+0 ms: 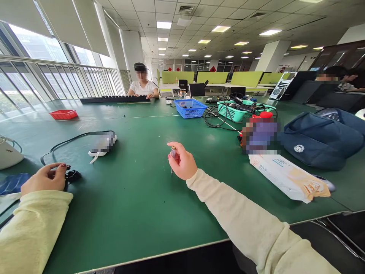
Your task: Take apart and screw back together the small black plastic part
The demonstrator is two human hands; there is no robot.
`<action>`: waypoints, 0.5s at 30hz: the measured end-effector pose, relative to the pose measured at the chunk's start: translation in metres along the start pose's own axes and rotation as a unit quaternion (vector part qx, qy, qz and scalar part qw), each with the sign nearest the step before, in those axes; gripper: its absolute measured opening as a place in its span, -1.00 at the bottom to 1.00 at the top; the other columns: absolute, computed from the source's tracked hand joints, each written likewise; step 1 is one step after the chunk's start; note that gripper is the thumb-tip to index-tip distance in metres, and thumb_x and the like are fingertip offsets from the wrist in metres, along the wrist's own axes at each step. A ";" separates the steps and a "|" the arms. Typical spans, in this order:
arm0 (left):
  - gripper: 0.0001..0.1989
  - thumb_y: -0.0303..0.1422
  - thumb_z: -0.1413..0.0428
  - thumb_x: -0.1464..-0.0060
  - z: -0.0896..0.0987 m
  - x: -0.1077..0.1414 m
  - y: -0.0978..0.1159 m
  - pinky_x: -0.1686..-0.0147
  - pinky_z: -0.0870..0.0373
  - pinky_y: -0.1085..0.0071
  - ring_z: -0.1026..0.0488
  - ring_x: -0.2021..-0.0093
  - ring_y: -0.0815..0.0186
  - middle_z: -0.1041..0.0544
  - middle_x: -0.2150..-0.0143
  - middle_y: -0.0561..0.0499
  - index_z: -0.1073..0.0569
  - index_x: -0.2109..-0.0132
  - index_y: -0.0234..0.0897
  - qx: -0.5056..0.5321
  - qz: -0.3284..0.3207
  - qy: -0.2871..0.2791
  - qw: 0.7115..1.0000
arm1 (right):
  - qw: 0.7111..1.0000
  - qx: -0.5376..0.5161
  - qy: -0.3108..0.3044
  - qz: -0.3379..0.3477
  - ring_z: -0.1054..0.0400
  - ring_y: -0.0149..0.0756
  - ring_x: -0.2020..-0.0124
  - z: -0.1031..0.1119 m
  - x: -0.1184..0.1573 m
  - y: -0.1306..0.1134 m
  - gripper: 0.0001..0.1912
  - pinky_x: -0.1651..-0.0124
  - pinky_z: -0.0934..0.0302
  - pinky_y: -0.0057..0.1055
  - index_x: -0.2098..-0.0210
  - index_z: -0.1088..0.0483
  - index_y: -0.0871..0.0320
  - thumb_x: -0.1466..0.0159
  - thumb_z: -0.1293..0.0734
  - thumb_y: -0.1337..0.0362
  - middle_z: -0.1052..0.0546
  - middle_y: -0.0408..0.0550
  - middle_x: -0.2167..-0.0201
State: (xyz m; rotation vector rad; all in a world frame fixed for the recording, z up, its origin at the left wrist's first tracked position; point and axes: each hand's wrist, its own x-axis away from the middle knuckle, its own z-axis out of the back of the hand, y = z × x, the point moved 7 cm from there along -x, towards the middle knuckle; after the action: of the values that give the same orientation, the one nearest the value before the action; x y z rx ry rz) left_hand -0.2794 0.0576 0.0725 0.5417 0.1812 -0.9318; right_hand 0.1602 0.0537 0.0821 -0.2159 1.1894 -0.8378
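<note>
My right hand [182, 161] is closed around a small screwdriver [173, 152] with a pale, see-through handle. The tool stands nearly upright, its thin shaft pointing down at the green table [137, 213]. At the left, my left hand [47, 179] has its fingers curled, the thumb close to a small black object [72, 176]. Whatever lies between those fingers is too small and hidden to name. A blurred white device [102, 144] with a black strap rests beyond the left hand.
Farther back are a red tray [63, 114], a blue basket [190, 108] and a teal basket [235, 111] full of cables. A tissue pack [285, 175] and a navy bag [322, 139] lie at the right. Across the table, a person [142, 85] sits behind a long black bar [114, 99].
</note>
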 end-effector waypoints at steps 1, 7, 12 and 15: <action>-0.48 0.02 0.15 -0.16 -0.003 -0.003 -0.002 0.11 -0.41 0.20 -0.51 0.19 0.12 -0.61 0.22 -0.03 -0.50 -0.01 -0.16 -0.029 0.002 -0.014 0.999 | 1.000 -0.001 0.000 -0.002 -0.22 -0.45 0.61 0.000 0.000 0.000 -0.64 0.45 -0.22 -0.48 -0.03 -0.24 0.09 -0.23 -0.20 0.35 -0.39 -0.22 0.50; -0.40 0.04 0.19 -0.18 -0.017 -0.014 -0.006 0.05 -0.39 0.16 -0.49 0.02 -0.01 -0.61 0.07 -0.12 -0.47 -0.10 -0.21 -0.136 -0.009 -0.114 0.984 | 1.000 -0.007 -0.001 -0.007 -0.23 -0.44 0.60 -0.001 0.001 0.002 -0.64 0.44 -0.23 -0.47 -0.03 -0.24 0.08 -0.23 -0.20 0.34 -0.40 -0.22 0.49; -0.36 0.07 0.21 -0.17 -0.017 -0.011 0.001 0.08 -0.41 0.16 -0.49 0.04 -0.02 -0.61 0.06 -0.17 -0.46 -0.12 -0.23 -0.158 -0.010 -0.139 0.978 | 1.000 -0.004 0.000 -0.002 -0.23 -0.45 0.61 0.000 0.001 0.000 -0.64 0.44 -0.23 -0.47 -0.03 -0.25 0.08 -0.23 -0.20 0.34 -0.40 -0.21 0.49; -0.33 0.09 0.23 -0.17 -0.015 -0.008 0.004 0.12 -0.42 0.17 -0.49 0.06 -0.03 -0.60 0.06 -0.17 -0.45 -0.14 -0.21 -0.166 -0.004 -0.139 0.976 | 1.000 -0.006 -0.001 -0.002 -0.24 -0.44 0.60 0.000 0.000 0.000 -0.64 0.43 -0.23 -0.47 -0.03 -0.25 0.08 -0.23 -0.20 0.34 -0.40 -0.22 0.50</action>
State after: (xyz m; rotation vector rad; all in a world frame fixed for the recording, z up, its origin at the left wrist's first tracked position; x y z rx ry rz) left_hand -0.2795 0.0730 0.0642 0.0981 0.0828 -0.9509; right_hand 0.1603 0.0534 0.0818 -0.2291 1.1918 -0.8337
